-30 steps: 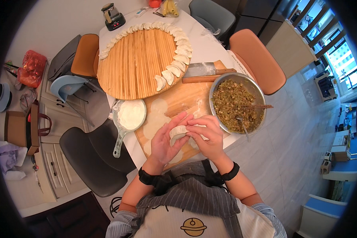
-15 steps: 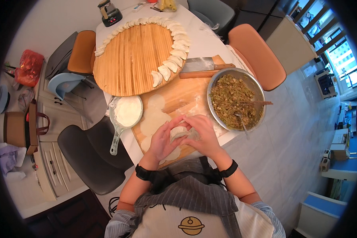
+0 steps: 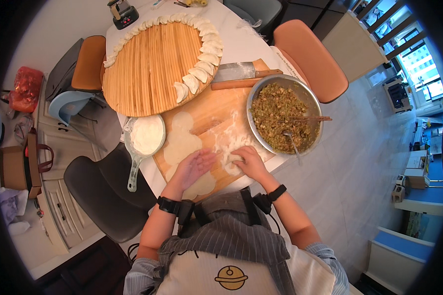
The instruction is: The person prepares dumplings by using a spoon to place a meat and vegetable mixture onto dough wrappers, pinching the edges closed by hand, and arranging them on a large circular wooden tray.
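your left hand (image 3: 196, 168) is wide and empty, your right hand (image 3: 251, 163) seems to curl round a dumpling (image 3: 235, 158) at the floury cutting board (image 3: 229, 108), so you're likely shaping it, which next needs gentle squeezing.

Looks like wood or bamboo in the round tray (image 3: 142, 73) — slatted, ridged, low sheen. Smooth wood in the board (image 3: 214, 109), powdery with white dust. Shiny metal in the bowl (image 3: 312, 132); coarse and moist on the filling (image 3: 275, 115). Flat metal in the cleaver blade (image 3: 231, 72), dusted. Matt, smooth on the dough rounds (image 3: 182, 137). Clear, glossy glass or plastic in the handled dish (image 3: 134, 172) — cannot tell which. Matt striped cloth in the apron (image 3: 221, 238).
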### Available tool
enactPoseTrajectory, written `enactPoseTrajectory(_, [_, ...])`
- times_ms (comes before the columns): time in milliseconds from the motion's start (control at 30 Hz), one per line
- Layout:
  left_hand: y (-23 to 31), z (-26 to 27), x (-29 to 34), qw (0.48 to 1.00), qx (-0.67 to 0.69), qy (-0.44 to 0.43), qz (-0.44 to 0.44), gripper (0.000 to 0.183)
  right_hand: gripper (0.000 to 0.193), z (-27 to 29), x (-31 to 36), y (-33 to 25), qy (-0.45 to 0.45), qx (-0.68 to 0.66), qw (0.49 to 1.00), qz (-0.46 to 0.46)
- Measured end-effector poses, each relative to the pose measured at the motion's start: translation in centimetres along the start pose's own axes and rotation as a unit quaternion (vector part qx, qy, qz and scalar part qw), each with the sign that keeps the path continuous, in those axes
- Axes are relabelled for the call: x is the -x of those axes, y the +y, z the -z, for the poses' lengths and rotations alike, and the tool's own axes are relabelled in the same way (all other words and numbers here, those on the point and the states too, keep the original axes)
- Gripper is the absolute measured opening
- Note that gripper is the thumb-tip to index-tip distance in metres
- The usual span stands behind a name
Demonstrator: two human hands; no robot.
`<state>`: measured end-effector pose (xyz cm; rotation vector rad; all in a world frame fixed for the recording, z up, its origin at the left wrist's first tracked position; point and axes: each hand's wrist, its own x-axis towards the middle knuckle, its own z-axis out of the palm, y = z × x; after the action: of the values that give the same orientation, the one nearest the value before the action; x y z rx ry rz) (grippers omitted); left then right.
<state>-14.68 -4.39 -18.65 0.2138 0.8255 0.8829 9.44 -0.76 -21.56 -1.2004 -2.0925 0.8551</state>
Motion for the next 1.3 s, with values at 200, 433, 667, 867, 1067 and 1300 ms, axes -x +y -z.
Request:
enactPoseTrajectory(200, [0.8, 0.7, 2.1, 0.998, 0.01, 0.028, -0.047, 0.037, 0.03, -0.6, -1.7, 0.8, 0.068, 0.011, 0.995, -0.073])
enactPoseTrajectory(433, [1.0, 0.9, 2.9, 0.995, 0.039, 0.062, -0.063, 0.034, 0.028, -1.7, -1.9, 2.2, 0.023, 0.09, 0.994, -0.056])
enactPoseTrajectory(667, [0.8, 1.1, 3.6, 0.992, 0.034, 0.08, -0.087, 0.034, 0.027, 0.9, 2.0, -1.0, -0.054, 0.186, 0.976, 0.101])
enactPoseTrajectory(867, [0.5, 1.2, 3.2, 0.994, 0.018, 0.06, -0.085, 0.034, 0.027, -0.2, 1.0, -1.7, -0.02, 0.155, 0.987, 0.038])
enactPoseTrajectory(1067, [0.7, 1.4, 3.4, 0.994, 0.008, 0.07, -0.089, 0.034, 0.027, -0.3, -0.4, -0.8, -0.059, 0.112, 0.99, -0.058])
enactPoseTrajectory(1300, [0.6, 1.9, 3.9, 0.992, 0.01, 0.081, -0.1, 0.035, 0.022, -1.0, -0.2, -2.3, -0.098, 0.185, 0.977, -0.032])
